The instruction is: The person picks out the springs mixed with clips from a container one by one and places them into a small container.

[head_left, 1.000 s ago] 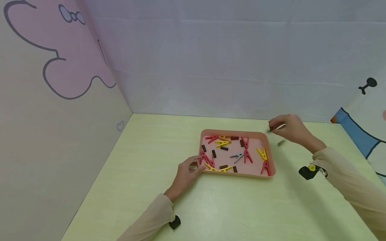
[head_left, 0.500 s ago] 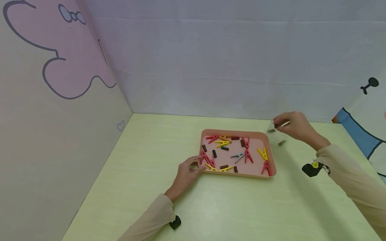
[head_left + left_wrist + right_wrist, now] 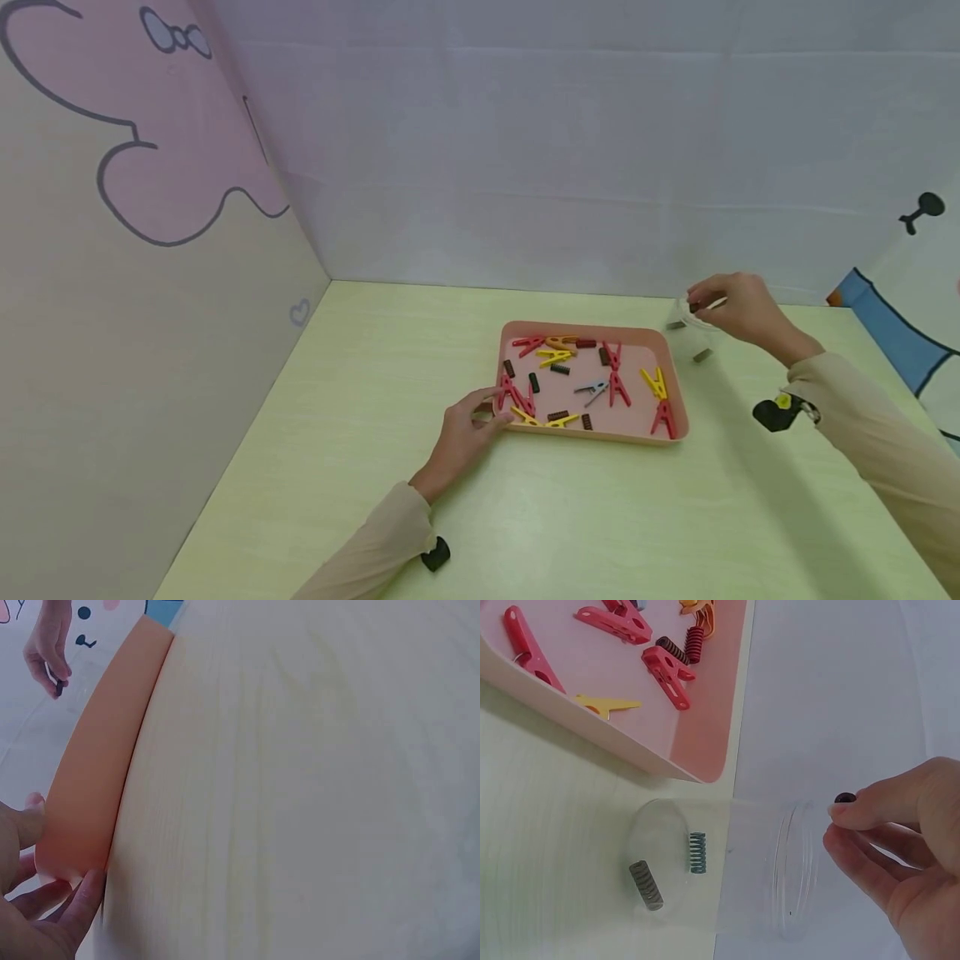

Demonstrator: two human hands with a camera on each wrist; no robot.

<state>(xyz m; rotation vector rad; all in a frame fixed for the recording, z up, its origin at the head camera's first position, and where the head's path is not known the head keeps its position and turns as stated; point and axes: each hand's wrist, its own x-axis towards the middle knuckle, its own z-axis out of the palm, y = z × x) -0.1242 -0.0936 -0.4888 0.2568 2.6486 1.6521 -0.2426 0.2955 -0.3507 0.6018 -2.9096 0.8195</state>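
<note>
My left hand (image 3: pixel 460 433) holds the near left corner of a shallow pink tray (image 3: pixel 600 437); the left wrist view has its fingertips around the corner of the tray wall (image 3: pixel 105 750). Between thumb and finger, my right hand (image 3: pixel 742 310) pinches a small dark spring (image 3: pixel 845 798), seen nearly end-on in the right wrist view. That spring is over the mouth of a clear plastic jar (image 3: pixel 793 877). Inside the jar, at its bottom, lie a grey-brown spring (image 3: pixel 646 885) and a teal spring (image 3: pixel 697 852).
Red clothespins (image 3: pixel 617 389), yellow clothespins (image 3: pixel 652 384), a grey clothespin (image 3: pixel 592 390) and several dark springs (image 3: pixel 533 382) lie scattered in the tray. The pale table (image 3: pixel 360 358) meets a white back wall (image 3: pixel 480 183) just behind the jar.
My right hand has moved right and slightly back with the spring, from left of the jar to over its mouth. My left hand stays on the tray corner.
</note>
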